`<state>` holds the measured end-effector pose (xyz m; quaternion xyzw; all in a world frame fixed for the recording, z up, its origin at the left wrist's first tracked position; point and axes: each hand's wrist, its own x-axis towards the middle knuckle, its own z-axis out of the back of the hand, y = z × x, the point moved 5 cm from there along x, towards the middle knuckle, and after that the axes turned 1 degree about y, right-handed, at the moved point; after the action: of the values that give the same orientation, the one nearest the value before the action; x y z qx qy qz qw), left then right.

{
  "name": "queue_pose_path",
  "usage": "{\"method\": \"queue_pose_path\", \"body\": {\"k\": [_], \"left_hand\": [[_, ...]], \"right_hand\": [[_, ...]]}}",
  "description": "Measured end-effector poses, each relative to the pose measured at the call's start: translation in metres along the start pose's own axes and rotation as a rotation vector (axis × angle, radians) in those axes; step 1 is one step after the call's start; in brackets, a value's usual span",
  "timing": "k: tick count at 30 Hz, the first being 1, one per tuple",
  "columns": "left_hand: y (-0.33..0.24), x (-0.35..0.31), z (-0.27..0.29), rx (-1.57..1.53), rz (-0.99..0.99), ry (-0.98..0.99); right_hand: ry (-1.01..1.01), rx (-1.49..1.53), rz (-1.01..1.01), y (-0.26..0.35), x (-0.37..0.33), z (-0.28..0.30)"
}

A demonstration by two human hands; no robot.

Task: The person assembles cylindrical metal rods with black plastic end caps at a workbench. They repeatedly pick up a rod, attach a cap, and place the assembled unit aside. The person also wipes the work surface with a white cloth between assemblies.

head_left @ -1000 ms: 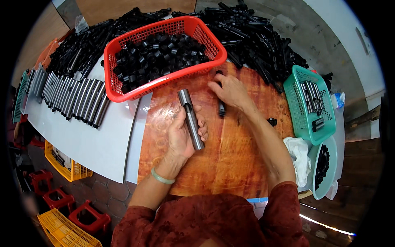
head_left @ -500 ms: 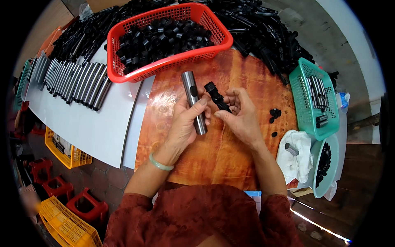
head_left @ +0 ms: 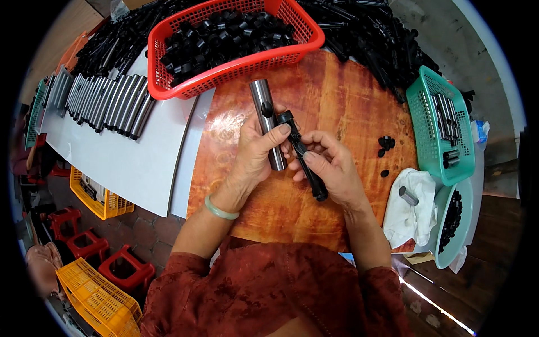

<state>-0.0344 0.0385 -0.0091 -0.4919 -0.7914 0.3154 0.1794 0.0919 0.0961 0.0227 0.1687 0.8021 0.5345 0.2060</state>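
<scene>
My left hand (head_left: 251,151) is closed round a shiny grey metal tube (head_left: 260,95), held tilted, with a dark oval opening in its side. In my right hand (head_left: 338,171), pinched between thumb and fingers, is a long black plastic part (head_left: 318,190) with a round cap-like upper end. That upper end lies right beside the tube, close to my left thumb; whether they touch I cannot tell. The black part's lower end sticks out below my right fingers. Both hands are above a glossy orange-brown wooden board (head_left: 275,216).
A red basket (head_left: 236,64) of short black pieces stands at the far side, with black parts (head_left: 382,56) heaped behind. Metal tubes (head_left: 106,104) lie in a row at left. At right are a green basket (head_left: 422,112), small black caps (head_left: 385,143), a white cloth (head_left: 401,216) and a green bowl (head_left: 446,247).
The black part has swung in my right hand, so more of its length shows, and its upper end has come closer to the tube. The whole view has shifted slightly.
</scene>
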Motion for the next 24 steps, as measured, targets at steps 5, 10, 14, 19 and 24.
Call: {"method": "queue_pose_path", "body": {"k": [5,10,14,19,24], "left_hand": [[-0.0050,0.0010,0.0008,-0.103,-0.009,-0.014],[-0.0048,0.0012,0.0007,-0.112,0.007,-0.005],[-0.0020,0.0007,0.0005,-0.086,0.019,0.007],[-0.0006,0.0007,-0.0009,-0.095,0.026,0.003],[0.0003,0.0007,-0.0024,-0.055,0.010,0.012]], "right_hand": [[0.108,0.256,-0.131,0.0003,-0.0020,-0.0016],[0.093,0.070,-0.132,0.0008,-0.0050,-0.0012],[0.056,-0.001,-0.135,0.0002,-0.0060,-0.0023],[0.042,0.012,-0.173,0.0008,-0.0069,-0.0032],[0.027,-0.012,-0.189,-0.0037,-0.0053,0.0001]]}}
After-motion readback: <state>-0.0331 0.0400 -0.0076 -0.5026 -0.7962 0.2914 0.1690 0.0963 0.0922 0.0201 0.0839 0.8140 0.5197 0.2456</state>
